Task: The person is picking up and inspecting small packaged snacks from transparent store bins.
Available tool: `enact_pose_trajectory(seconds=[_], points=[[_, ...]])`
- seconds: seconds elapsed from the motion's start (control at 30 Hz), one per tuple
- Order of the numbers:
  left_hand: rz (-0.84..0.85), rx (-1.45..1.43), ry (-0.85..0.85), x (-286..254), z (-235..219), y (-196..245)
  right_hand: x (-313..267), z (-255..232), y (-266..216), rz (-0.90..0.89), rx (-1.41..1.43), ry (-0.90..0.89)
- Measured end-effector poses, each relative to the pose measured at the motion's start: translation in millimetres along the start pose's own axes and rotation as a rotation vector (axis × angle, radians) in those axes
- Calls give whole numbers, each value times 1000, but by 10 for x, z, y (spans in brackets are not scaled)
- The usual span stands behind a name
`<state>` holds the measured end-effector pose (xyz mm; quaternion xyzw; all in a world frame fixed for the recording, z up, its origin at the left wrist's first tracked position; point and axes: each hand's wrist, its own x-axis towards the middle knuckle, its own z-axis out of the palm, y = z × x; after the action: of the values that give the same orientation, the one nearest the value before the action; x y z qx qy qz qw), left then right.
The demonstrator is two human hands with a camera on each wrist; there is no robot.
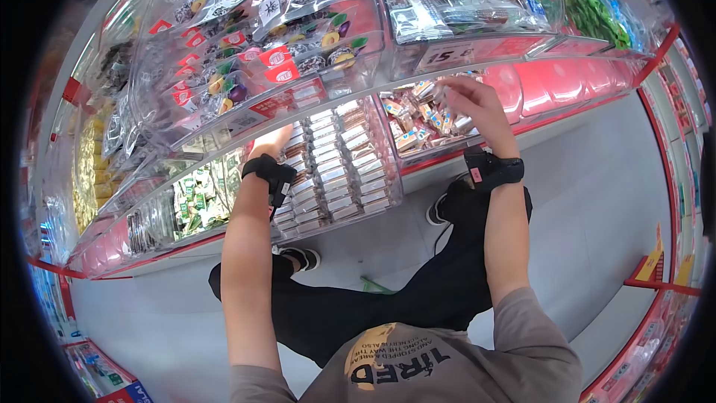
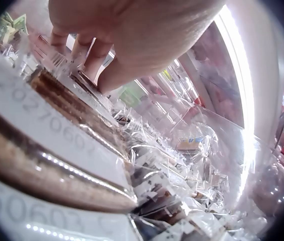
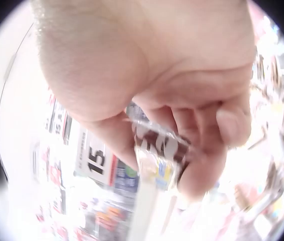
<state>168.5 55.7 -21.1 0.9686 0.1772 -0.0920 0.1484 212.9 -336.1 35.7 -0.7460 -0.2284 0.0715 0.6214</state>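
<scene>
My right hand (image 1: 477, 104) is raised over a bin of loose wrapped sweets (image 1: 425, 123). In the right wrist view, its thumb and fingers pinch a small wrapped sweet (image 3: 162, 145) with a brown, white-marked clear wrapper. My left hand (image 1: 274, 140) reaches under the upper shelf's edge to the far side of a bin of packed bars (image 1: 339, 172), partly hidden there. In the left wrist view its fairly straight fingers (image 2: 99, 52) come down on the row of clear-wrapped brown bars (image 2: 76, 108), the tips hidden among the wrappers.
Above the hands, an upper shelf holds bagged dried fruit (image 1: 246, 52) and other clear packs (image 1: 455, 0), with a price tag (image 1: 447, 54) along its edge. Green-wrapped sweets (image 1: 201, 198) fill a bin to the left. Pink bins (image 1: 567, 89) stand at the right.
</scene>
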Motion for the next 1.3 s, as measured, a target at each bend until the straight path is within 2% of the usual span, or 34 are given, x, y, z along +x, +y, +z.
enact_pose_trajectory(seconds=[0.03, 0.07, 0.27, 0.4, 0.5, 0.53, 0.57, 0.6, 0.63, 0.67, 0.77, 0.8, 0.9, 1.07, 1.17, 1.2, 1.27, 1.3], points=[[-2, -9, -22, 16, 9, -17, -17, 29, -120, 83, 246, -200], [-4, -17, -45, 28, 16, -37, -52, 138, -227, 109, 277, -191], [-14, -53, -37, -18, 23, -39, -22, 381, -290, 257, 595, -630], [-15, -33, -77, -3, 14, -37, -150, 606, -609, 236, 498, -515], [-28, -46, -82, -21, -13, -28, -172, 690, -781, 81, 367, -679], [-45, -61, -62, -47, -4, -21, -170, 743, -764, 92, 344, -683], [-61, -75, -41, -71, -2, -14, -166, 777, -775, 123, 172, -675], [-31, -75, -21, -124, -46, 14, -168, 876, -702, -62, 4, -580], [-110, -12, -131, -151, -132, 118, -179, 1001, -700, -245, -163, -478], [-114, -3, -144, -157, -153, 157, -232, 1070, -748, -208, -278, -422], [-121, 13, -109, -60, -44, 98, -241, 1223, -718, -473, -502, -393], [-111, 21, -102, -55, -17, 78, -225, 1297, -688, -580, -409, -366], [-43, 53, -112, -45, 40, -19, -239, 1372, -670, -770, -455, -304], [177, 179, -208, -151, -4, -119, -200, 1388, -534, -695, -703, -240], [348, 298, -273, -449, -385, 222, -198, 1396, -443, -669, -797, -108], [291, 175, -200, -469, -361, 224, -196, 1396, -424, -665, -822, -45], [176, -68, -55, -520, -303, 213, -202, 1352, -380, -643, -839, -118], [201, -70, -76, -480, -270, 165, -206, 1322, -368, -632, -847, -154]])
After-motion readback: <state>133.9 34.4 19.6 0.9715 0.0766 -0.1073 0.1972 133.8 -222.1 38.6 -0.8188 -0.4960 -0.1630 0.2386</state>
